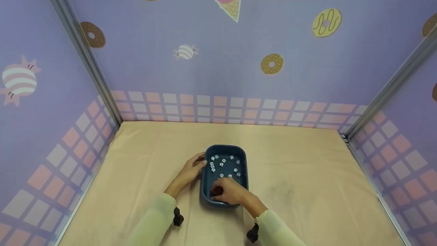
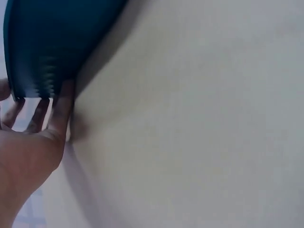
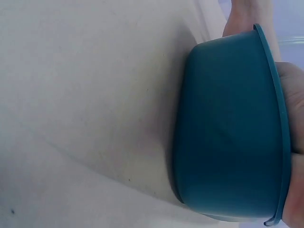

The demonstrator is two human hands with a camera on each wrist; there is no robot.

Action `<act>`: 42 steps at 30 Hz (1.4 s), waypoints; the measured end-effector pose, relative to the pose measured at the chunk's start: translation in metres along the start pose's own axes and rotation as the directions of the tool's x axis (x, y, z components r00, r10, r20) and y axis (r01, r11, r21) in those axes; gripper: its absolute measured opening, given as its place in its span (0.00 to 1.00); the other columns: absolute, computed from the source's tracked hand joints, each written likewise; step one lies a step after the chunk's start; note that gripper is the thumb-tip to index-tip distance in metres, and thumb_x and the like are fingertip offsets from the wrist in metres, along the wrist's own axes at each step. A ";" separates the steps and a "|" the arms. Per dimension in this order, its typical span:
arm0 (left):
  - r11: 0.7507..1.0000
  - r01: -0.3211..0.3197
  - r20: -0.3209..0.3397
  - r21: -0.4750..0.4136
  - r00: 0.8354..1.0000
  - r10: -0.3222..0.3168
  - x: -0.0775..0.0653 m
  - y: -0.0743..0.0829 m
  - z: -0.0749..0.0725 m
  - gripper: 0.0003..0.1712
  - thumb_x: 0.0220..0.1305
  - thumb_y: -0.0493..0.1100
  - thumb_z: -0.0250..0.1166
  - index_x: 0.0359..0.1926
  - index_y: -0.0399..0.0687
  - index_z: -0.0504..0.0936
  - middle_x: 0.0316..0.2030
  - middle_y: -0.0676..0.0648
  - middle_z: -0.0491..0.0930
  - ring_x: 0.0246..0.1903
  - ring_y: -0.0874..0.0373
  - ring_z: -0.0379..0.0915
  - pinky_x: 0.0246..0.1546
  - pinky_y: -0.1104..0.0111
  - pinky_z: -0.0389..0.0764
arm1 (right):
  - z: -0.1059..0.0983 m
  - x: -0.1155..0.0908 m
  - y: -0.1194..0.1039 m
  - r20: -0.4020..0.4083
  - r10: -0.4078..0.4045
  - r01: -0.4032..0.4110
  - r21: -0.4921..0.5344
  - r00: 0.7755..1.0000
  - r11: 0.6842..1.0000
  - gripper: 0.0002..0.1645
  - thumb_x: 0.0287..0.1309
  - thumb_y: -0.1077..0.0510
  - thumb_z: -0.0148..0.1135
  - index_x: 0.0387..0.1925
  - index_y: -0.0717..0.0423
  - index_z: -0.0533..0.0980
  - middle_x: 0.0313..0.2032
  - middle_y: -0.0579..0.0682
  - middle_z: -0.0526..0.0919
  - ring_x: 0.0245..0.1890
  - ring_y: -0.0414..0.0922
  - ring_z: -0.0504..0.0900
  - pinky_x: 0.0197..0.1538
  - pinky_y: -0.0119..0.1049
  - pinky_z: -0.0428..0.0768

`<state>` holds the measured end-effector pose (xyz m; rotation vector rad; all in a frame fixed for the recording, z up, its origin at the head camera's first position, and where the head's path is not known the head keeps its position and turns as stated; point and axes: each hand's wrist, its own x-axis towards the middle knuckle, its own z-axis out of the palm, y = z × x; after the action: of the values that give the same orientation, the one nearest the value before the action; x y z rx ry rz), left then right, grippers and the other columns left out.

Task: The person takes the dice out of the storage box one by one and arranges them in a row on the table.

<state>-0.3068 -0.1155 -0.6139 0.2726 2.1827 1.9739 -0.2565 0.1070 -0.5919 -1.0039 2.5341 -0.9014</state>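
Observation:
A dark blue plastic tub (image 1: 225,149) with a rounded rim sits on the cloth-covered table, with several small white dice (image 1: 224,160) scattered over its floor. My left hand (image 1: 192,169) holds the tub's left side, thumb at the rim and fingers along the outer wall. In the left wrist view, its fingers (image 2: 61,111) lie against the tub's outside. My right hand (image 1: 232,191) reaches into the near end of the tub. Its fingers and thumb curl round a dark red thing (image 1: 217,190), mostly hidden by the hand. From the right wrist, the tub's outer wall (image 3: 228,128) hides the fingertips.
A beige cloth (image 1: 300,171) covers the table around the tub. Purple panels (image 1: 225,75) with printed sweets and pink-and-white checks stand at the back, left and right. Metal posts (image 1: 92,68) mark the back corners.

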 end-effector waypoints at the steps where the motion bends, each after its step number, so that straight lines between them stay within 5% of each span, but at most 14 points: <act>1: 1.000 0.002 0.004 -0.014 1.000 -0.002 0.000 -0.001 -0.001 0.29 0.83 0.44 0.57 0.79 0.46 0.67 0.73 0.38 0.69 0.72 0.42 0.68 0.67 0.49 0.76 | 0.000 0.001 0.000 0.003 0.001 -0.001 -0.015 1.000 1.000 0.10 0.64 0.57 0.77 0.46 0.53 0.87 0.39 0.41 0.87 0.38 0.34 0.83 0.45 0.29 0.83; 18: 1.000 -0.020 -0.039 0.020 0.999 0.021 -0.001 -0.009 0.000 0.31 0.81 0.48 0.60 0.79 0.48 0.68 0.72 0.39 0.72 0.72 0.42 0.68 0.72 0.46 0.68 | 0.002 0.003 0.001 0.061 -0.003 0.006 -0.043 0.998 0.999 0.02 0.64 0.60 0.74 0.37 0.53 0.87 0.32 0.38 0.83 0.32 0.33 0.77 0.40 0.27 0.79; 28: 1.000 0.007 -0.063 0.027 0.998 -0.005 -0.002 -0.013 0.002 0.32 0.81 0.52 0.60 0.79 0.50 0.68 0.73 0.41 0.71 0.71 0.44 0.69 0.68 0.49 0.75 | 0.005 -0.004 -0.005 -0.149 -0.031 0.023 -0.060 0.988 0.998 0.03 0.68 0.58 0.69 0.41 0.51 0.83 0.34 0.41 0.81 0.34 0.36 0.77 0.39 0.30 0.79; 32: 0.999 0.025 -0.085 0.033 0.996 -0.022 -0.003 -0.016 0.003 0.33 0.80 0.54 0.61 0.79 0.48 0.69 0.74 0.41 0.71 0.71 0.44 0.69 0.71 0.49 0.71 | -0.003 -0.009 -0.004 -0.307 -0.085 0.072 -0.052 0.948 0.996 0.05 0.67 0.58 0.70 0.43 0.50 0.82 0.38 0.42 0.82 0.37 0.36 0.79 0.42 0.31 0.83; 37: 1.000 0.021 -0.106 0.020 0.994 -0.019 -0.002 -0.017 0.005 0.33 0.80 0.53 0.61 0.77 0.45 0.71 0.73 0.40 0.72 0.71 0.43 0.69 0.72 0.47 0.69 | -0.033 -0.021 0.005 -0.495 -0.140 0.137 -0.042 0.858 0.990 0.07 0.65 0.62 0.72 0.41 0.55 0.82 0.37 0.44 0.83 0.36 0.38 0.82 0.40 0.34 0.85; 42: 1.000 0.006 -0.101 0.011 0.995 -0.005 -0.002 -0.015 0.006 0.31 0.80 0.53 0.62 0.77 0.46 0.72 0.72 0.40 0.73 0.71 0.43 0.69 0.73 0.47 0.68 | -0.057 -0.042 0.033 -0.635 -0.073 0.086 -0.010 0.769 0.996 0.06 0.63 0.65 0.74 0.38 0.56 0.83 0.34 0.43 0.83 0.34 0.40 0.82 0.39 0.39 0.85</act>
<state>-0.3037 -0.1119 -0.6292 0.1717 2.2539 2.0144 -0.2693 0.1809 -0.5682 -0.9127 3.0240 -1.5068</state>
